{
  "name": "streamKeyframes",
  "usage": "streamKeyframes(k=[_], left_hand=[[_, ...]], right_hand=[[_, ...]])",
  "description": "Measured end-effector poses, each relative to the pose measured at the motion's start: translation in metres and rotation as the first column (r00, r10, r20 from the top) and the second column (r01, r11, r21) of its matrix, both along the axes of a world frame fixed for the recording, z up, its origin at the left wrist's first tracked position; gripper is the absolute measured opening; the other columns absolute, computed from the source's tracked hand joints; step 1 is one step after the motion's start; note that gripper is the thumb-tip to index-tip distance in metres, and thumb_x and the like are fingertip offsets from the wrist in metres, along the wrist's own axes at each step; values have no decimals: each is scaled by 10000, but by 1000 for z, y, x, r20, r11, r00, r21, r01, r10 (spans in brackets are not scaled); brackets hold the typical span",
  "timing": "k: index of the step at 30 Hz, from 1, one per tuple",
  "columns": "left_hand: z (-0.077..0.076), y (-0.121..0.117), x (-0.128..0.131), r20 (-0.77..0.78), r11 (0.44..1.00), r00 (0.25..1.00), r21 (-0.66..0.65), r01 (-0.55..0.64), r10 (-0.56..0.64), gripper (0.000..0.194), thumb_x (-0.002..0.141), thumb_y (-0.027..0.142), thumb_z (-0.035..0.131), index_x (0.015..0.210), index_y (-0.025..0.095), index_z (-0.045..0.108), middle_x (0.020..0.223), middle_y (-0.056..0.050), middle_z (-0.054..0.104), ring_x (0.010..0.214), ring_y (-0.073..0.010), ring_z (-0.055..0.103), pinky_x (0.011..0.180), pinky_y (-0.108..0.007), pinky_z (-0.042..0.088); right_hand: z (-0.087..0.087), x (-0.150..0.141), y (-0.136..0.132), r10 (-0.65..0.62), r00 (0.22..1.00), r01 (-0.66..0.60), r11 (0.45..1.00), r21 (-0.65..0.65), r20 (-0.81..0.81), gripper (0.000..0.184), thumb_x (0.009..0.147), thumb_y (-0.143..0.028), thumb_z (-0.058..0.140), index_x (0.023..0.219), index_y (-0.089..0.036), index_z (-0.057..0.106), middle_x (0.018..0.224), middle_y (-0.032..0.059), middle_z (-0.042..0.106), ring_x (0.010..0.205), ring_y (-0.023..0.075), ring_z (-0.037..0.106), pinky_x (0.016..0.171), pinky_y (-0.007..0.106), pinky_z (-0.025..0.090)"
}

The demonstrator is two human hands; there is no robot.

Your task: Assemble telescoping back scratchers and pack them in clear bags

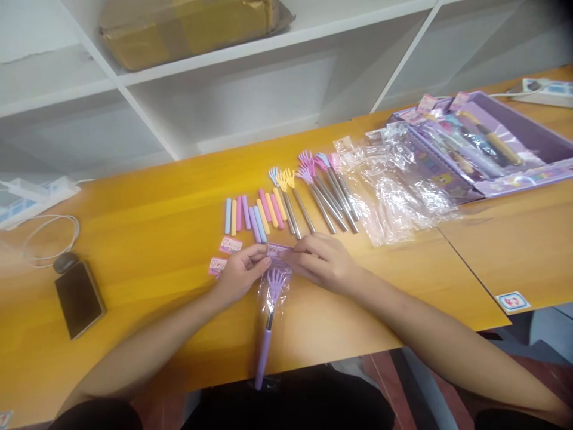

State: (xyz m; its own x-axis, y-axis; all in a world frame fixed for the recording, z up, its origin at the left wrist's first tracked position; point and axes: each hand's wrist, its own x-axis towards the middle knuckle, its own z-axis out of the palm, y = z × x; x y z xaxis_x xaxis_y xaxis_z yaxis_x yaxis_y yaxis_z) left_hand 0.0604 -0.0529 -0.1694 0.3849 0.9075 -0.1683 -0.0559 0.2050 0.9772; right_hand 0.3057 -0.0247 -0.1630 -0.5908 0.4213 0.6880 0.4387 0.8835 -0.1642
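A purple back scratcher [265, 352] with a hand-shaped head lies in a clear plastic bag [281, 298], its handle reaching past the table's front edge. At the bag's top is a small purple printed card [276, 251]. My left hand [242, 269] pinches the card's left end between thumb and fingers. My right hand [324, 263] has its fingers closed at the right end of the same card. Two more printed cards [231, 244] lie just left of my left hand. Beyond my hands lie several coloured handle tubes [246, 214] and metal scratcher rods [329, 197] with coloured claw heads.
Clear plastic bags [398, 191] lie in a pile at the right, against a purple display box [514, 128] holding packaged items. A dark phone [79, 298] and power strips [38, 203] are on the table. White shelving [250, 89] with a cardboard box [188, 30] stands behind.
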Motion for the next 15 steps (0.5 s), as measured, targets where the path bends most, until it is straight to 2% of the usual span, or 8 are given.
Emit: streamKeyframes(k=[3, 7, 9, 10, 11, 12, 14, 15], left_hand=[[0, 0, 0, 3, 1000, 1000, -2, 6, -6, 337, 957, 392, 752, 1202, 163, 728, 1111, -113, 809, 1010, -226, 771, 881, -312, 588], [1, 0, 1, 23, 1000, 1000, -13, -5, 5, 312, 917, 361, 806, 1143, 165, 715, 1094, -97, 802, 995, -207, 763, 855, -284, 582], [2, 1, 2, 16, 999, 999, -9, -40, 41, 272, 914, 366, 812, 1069, 167, 710, 1024, -72, 798, 917, -182, 755, 807, -270, 579], [3, 0, 3, 5, 998, 998, -4, -62, 62, 258, 915, 373, 810, 1027, 167, 702, 981, -60, 793, 871, -171, 747, 781, -266, 576], [4, 0, 3, -12, 997, 997, 5, -82, 82, 255, 916, 380, 809, 985, 166, 689, 939, -50, 784, 830, -163, 735, 757, -264, 572], [4, -1, 4, -30, 995, 995, 16, -100, 100, 262, 915, 387, 809, 949, 166, 673, 901, -42, 773, 797, -157, 724, 735, -261, 567], [5, -2, 4, -66, 992, 991, 41, -117, 119, 294, 905, 406, 816, 904, 167, 644, 846, -31, 749, 760, -150, 705, 702, -254, 557], [5, -2, 4, -77, 992, 989, 51, -119, 122, 314, 897, 419, 822, 889, 169, 632, 826, -26, 737, 747, -146, 697, 688, -250, 552]], right_hand=[[3, 3, 1, 5, 998, -6, 1000, 23, 65, 92, 1016, -211, 682, 1106, -190, 683, 887, 28, 672, 726, 146, 533, 654, 305, 411], [6, 2, -1, 84, 992, -83, 996, -5, 97, 169, 1010, -341, 709, 1084, -191, 687, 940, 47, 687, 756, 160, 578, 672, 321, 458], [6, -4, -5, 83, 997, -83, 990, -114, -8, 131, 1028, -329, 680, 1051, -201, 678, 958, 53, 673, 790, 162, 609, 693, 318, 498], [5, -8, -8, 47, 994, -66, 974, -215, -94, 117, 1034, -320, 668, 1041, -203, 666, 963, 54, 661, 795, 157, 618, 690, 308, 514], [4, -12, -11, -13, 982, -53, 938, -343, -188, 122, 1033, -323, 666, 1051, -204, 647, 963, 52, 648, 782, 149, 623, 670, 294, 524], [3, -17, -14, -87, 960, -55, 875, -482, -267, 157, 1027, -339, 675, 1089, -205, 625, 962, 46, 638, 756, 139, 623, 640, 278, 529], [0, -27, -19, -210, 915, -101, 707, -700, -344, 289, 1000, -397, 710, 1172, -203, 583, 946, 27, 639, 700, 123, 621, 588, 252, 528], [-2, -30, -21, -238, 907, -125, 634, -763, -346, 316, 988, -427, 723, 1160, -200, 585, 919, 18, 642, 688, 120, 621, 582, 244, 530]])
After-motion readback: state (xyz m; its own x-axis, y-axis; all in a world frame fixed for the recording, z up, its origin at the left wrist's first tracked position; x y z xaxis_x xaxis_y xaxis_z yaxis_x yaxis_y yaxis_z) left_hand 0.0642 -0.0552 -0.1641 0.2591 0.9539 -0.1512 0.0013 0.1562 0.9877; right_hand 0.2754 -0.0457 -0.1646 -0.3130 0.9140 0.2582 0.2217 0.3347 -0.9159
